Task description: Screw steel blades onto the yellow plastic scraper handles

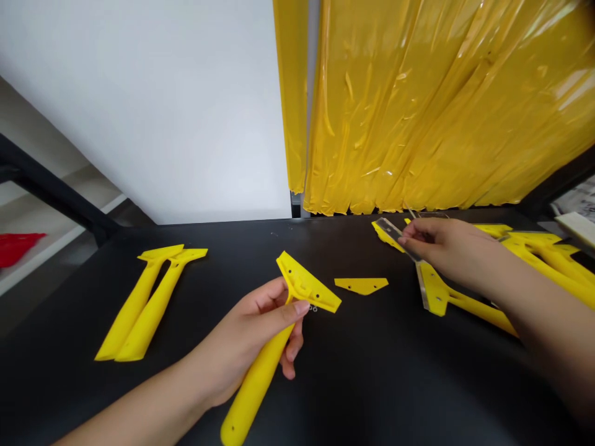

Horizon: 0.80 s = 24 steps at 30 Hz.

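Note:
My left hand (pixel 260 319) is closed around a yellow scraper handle (pixel 260 371), its wide slotted head (pixel 309 285) turned up and bare of any blade. The thumb presses just below that head. Off to the right, my right hand (pixel 432 238) pinches the end of a thin metal blade (pixel 389 229), which lies over a yellow cover plate (pixel 387 238). Below this hand rests a scraper (pixel 434 291) with a blade along its edge. Between my hands lies another yellow cover plate (pixel 361 285) with two holes. Small metal nuts or washers (pixel 313 308) show beside the left thumb.
Two yellow scraper handles (pixel 151 303) lie side by side at left on the black table (pixel 186 409). Several more scrapers (pixel 548 254) are piled at far right. Behind stand a white panel (pixel 186 111) and hanging yellow plastic film (pixel 418 111). A dark frame bar (pixel 56 192) borders the left.

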Motion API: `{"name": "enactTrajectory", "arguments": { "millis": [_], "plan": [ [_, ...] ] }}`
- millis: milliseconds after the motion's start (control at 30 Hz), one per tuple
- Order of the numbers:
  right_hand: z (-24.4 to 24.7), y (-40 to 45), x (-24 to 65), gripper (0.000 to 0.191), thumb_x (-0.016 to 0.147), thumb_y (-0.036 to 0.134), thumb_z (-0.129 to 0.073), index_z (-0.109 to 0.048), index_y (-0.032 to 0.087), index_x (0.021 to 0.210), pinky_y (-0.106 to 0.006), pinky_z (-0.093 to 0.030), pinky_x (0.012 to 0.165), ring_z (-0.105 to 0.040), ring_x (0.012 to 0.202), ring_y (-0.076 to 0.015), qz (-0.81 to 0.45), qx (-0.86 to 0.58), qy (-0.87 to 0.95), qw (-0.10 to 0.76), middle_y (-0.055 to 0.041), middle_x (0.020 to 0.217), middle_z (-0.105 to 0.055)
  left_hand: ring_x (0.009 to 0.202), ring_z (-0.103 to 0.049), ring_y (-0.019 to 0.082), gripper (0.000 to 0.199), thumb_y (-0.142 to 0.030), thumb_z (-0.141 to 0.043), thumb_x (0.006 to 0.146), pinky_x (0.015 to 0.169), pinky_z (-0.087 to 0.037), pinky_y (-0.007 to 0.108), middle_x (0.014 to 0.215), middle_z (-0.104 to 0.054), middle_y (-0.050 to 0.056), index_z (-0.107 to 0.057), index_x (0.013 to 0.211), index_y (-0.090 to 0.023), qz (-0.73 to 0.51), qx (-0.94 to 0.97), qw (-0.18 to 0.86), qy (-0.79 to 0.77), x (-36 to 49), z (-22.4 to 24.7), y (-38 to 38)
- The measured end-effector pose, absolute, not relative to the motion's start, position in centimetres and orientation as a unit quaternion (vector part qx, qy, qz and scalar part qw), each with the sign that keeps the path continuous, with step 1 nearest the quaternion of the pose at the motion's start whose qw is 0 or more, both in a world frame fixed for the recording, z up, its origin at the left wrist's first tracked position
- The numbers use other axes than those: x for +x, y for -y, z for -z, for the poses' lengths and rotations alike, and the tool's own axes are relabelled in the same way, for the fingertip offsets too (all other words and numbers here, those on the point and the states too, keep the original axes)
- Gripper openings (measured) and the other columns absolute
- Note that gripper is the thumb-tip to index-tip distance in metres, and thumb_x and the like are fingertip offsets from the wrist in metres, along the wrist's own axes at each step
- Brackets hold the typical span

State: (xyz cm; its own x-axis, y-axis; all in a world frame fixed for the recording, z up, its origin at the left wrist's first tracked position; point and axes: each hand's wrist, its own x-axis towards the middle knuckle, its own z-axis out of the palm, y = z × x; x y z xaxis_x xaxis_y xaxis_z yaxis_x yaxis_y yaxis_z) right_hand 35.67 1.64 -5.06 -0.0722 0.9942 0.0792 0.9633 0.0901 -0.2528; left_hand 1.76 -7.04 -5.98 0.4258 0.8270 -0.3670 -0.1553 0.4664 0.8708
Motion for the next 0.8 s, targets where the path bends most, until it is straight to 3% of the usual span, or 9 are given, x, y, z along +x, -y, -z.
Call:
{"name": "enactTrajectory", "arguments": {
  "millis": [100, 167, 300, 533, 800],
  "plan": [
    [3.8, 0.0, 32.8, 0.029, 0.095, 0.054, -0.064, -0.072, 0.027, 0.086, -0.032, -0.042, 0.065, -0.059, 0.072, -0.0204, -0.259, -0.588, 0.731, 0.230, 0.0009, 0.077, -0.067, 0.052, -0.054, 0.010, 0.026, -0.042, -0.071, 0.099, 0.045, -0.052, 0.018, 0.067, -0.057, -0.002, -0.065, 0.090, -0.019, -0.302, 0.402, 0.744, -0.440, 1.8, 5.6, 7.2],
    [3.4, 1.2, 30.6, 0.028, 0.093, 0.053, -0.069, -0.072, 0.027, 0.082, -0.032, -0.042, 0.068, -0.056, 0.075, -0.0201, -0.353, -0.539, 0.722, 0.252, 0.0011, 0.077, -0.064, 0.054, -0.057, 0.010, 0.025, -0.042, -0.069, 0.100, 0.045, -0.052, 0.017, 0.072, -0.060, -0.001, -0.069, 0.097, -0.018, -0.291, 0.420, 0.736, -0.444, 1.9, 5.4, 7.2],
    [3.7, 3.0, 26.7, 0.026, 0.093, 0.048, -0.071, -0.069, 0.025, 0.081, -0.029, -0.037, 0.064, -0.047, 0.069, -0.0158, -0.499, -0.489, 0.673, 0.245, 0.0035, 0.072, -0.056, 0.081, -0.072, 0.017, 0.021, -0.037, -0.070, 0.100, 0.059, -0.059, 0.020, 0.095, -0.069, 0.005, -0.074, 0.104, -0.016, -0.277, 0.478, 0.724, -0.414, 1.8, 5.7, 7.2],
    [5.3, 3.3, 23.8, 0.024, 0.088, 0.041, -0.076, -0.067, 0.020, 0.080, -0.026, -0.039, 0.065, -0.050, 0.070, -0.0127, -0.568, -0.463, 0.640, 0.231, 0.0041, 0.073, -0.060, 0.066, -0.070, 0.012, 0.025, -0.035, -0.065, 0.104, 0.045, -0.048, 0.014, 0.097, -0.068, 0.003, -0.069, 0.123, -0.020, -0.272, 0.468, 0.737, -0.404, 1.6, 6.1, 7.1],
    [5.9, 3.6, 23.6, 0.023, 0.093, 0.041, -0.069, -0.068, 0.019, 0.084, -0.026, -0.036, 0.063, -0.046, 0.070, -0.0125, -0.566, -0.455, 0.652, 0.219, 0.0034, 0.074, -0.057, 0.056, -0.062, 0.008, 0.028, -0.043, -0.068, 0.101, 0.041, -0.044, 0.013, 0.089, -0.064, 0.000, -0.071, 0.110, -0.017, -0.273, 0.481, 0.704, -0.446, 1.9, 5.8, 7.3]
  ]
}}
